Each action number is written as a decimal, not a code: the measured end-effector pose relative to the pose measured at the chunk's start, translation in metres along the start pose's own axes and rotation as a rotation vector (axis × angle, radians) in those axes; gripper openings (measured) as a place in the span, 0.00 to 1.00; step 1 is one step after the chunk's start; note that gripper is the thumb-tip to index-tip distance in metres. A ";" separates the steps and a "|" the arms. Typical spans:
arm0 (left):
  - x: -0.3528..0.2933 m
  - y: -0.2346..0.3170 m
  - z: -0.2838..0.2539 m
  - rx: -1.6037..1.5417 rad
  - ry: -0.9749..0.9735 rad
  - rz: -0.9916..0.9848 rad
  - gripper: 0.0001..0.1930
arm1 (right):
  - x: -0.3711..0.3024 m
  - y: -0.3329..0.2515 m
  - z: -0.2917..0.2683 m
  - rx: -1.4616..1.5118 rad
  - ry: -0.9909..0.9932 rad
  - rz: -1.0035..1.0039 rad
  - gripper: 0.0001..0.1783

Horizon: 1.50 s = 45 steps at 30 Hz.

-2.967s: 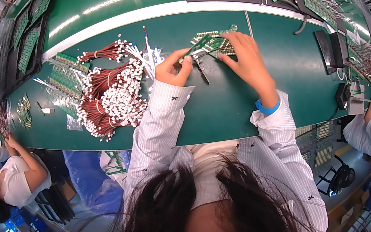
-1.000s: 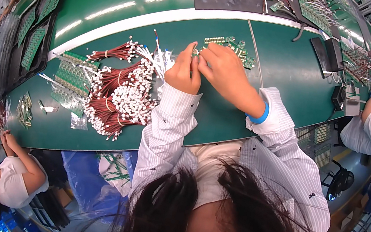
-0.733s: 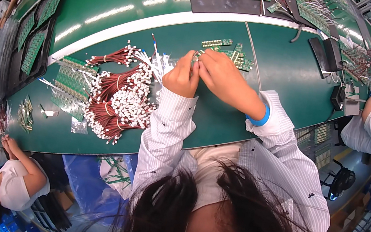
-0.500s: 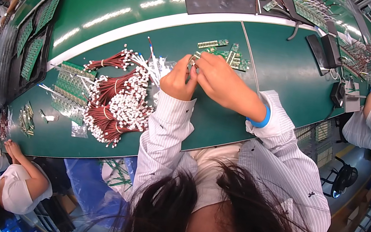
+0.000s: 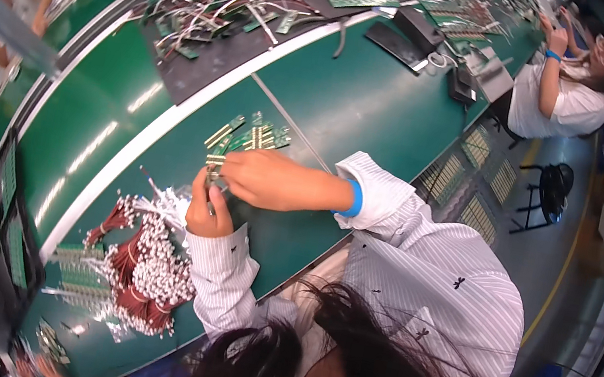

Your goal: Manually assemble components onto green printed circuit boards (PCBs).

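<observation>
My left hand [image 5: 209, 212] and my right hand [image 5: 265, 179] meet over the green table [image 5: 313, 126], fingers closed in a pinch. Between their fingertips is a small green circuit board [image 5: 215, 160] with rows of pale pads; the fingers cover part of it. Just beyond my right hand lies a loose pile of similar narrow circuit boards [image 5: 259, 135]. Left of my left hand sit bundles of dark red wires [image 5: 126, 258] with white connectors [image 5: 162, 273], beside white cables [image 5: 166, 205].
Larger panels of circuit boards [image 5: 73, 269] lie at the left. A black mat [image 5: 201, 74] across the white rail carries wired boards. A black device [image 5: 417, 31] stands at the far right, near a co-worker [image 5: 565, 94]. A black stool [image 5: 547, 195] is on the floor.
The view has swung to the right, so the table and everything on it appear turned and shifted left. My hands stay together at the small circuit board near the pile.
</observation>
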<state>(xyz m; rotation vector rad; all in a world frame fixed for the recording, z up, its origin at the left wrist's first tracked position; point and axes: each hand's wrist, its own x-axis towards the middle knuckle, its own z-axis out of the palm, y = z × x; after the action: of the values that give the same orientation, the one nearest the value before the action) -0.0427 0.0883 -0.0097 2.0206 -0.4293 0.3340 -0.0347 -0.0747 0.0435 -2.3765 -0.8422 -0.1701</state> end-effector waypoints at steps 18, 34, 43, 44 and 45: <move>0.001 0.006 0.003 -0.068 0.065 -0.055 0.16 | -0.233 0.231 -0.270 -0.722 0.986 0.870 0.12; 0.002 -0.012 0.008 -0.107 0.079 -0.102 0.16 | -0.290 0.289 -0.242 -0.779 0.465 1.039 0.11; 0.004 -0.006 0.004 -0.052 0.156 -0.088 0.10 | -0.110 0.123 -0.132 -0.189 0.225 0.443 0.09; 0.004 -0.007 0.004 0.000 0.133 -0.068 0.10 | -0.090 0.111 -0.116 -0.116 0.092 0.342 0.11; 0.003 -0.006 0.005 0.050 0.105 -0.044 0.09 | -0.072 0.106 -0.094 -0.147 0.097 0.186 0.12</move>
<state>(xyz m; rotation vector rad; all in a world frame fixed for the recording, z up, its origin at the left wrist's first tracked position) -0.0370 0.0857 -0.0150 2.0467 -0.3137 0.4259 -0.0204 -0.2328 0.0444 -2.5454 -0.5772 -0.2775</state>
